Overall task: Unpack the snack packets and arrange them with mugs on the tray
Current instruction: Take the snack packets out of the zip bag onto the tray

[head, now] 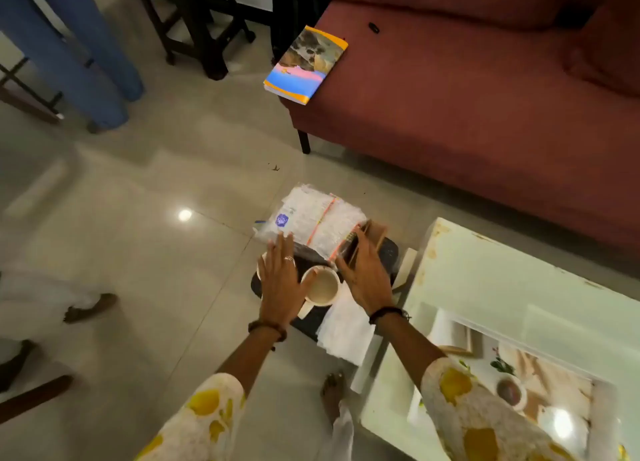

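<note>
A dark tray (pixel 388 252) lies low beside the white table. On it stands a white mug (pixel 322 285), empty inside. A second mug rim (pixel 262 260) peeks out from under my left hand (pixel 280 284), which lies flat with fingers spread, touching the clear snack packets (pixel 313 218) at the tray's far end. My right hand (pixel 365 275) rests its fingers on a brown packet (pixel 370 233) beside the clear ones. A white paper napkin (pixel 346 329) lies on the tray's near end.
A white glass-topped table (pixel 502 287) stands at the right, a red sofa (pixel 485 97) behind it with a colourful book (pixel 306 65) on its edge. Another person's legs in blue jeans (pixel 79 55) stand at far left. My bare foot (pixel 332 391) is on the tiled floor.
</note>
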`<state>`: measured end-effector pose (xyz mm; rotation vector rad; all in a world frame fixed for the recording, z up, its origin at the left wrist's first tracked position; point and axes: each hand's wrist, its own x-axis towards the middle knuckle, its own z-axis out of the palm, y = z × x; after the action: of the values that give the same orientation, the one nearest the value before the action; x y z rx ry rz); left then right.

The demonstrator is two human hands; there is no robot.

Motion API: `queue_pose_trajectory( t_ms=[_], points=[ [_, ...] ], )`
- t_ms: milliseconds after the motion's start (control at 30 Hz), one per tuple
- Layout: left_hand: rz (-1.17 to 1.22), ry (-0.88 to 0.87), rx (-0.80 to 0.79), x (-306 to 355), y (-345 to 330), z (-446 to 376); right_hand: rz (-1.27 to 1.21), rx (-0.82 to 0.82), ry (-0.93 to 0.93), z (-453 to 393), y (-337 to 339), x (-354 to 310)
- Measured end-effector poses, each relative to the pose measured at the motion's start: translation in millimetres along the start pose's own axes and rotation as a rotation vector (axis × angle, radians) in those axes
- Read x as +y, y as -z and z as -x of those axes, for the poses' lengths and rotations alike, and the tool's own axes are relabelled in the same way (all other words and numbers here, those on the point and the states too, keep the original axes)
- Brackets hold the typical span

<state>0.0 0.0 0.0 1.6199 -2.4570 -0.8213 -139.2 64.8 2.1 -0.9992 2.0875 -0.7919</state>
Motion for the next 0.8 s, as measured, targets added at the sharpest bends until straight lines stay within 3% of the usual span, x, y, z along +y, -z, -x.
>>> queue_pose_trajectory(
  t_ms=[100,233,333,467,800],
  points=[
    [0.180,0.065,-0.019,-34.1,3.5,-65.1,0.231,0.056,0.063,-64.1,-8.1,-1.7],
    [0.218,0.127,-0.087,-69.6,-7.1,-123.8,0.520,-0.144,0.010,-132.1,-16.1,3.4],
    [0.207,0.298,-0.207,-94.2,-23.2,-157.5,0.624,-0.278,-0.071,-172.1,-27.2,9.6],
    [0.450,0.309,-0.445,-109.1,-39.3,-175.4,0.751,-0.465,-0.108,-199.3,-44.1,17.3],
    [0.458,0.246,-0.246,-113.7,-27.1,-181.1,0.606,-0.405,0.044,-220.2,-48.6,-7.3]
  ],
)
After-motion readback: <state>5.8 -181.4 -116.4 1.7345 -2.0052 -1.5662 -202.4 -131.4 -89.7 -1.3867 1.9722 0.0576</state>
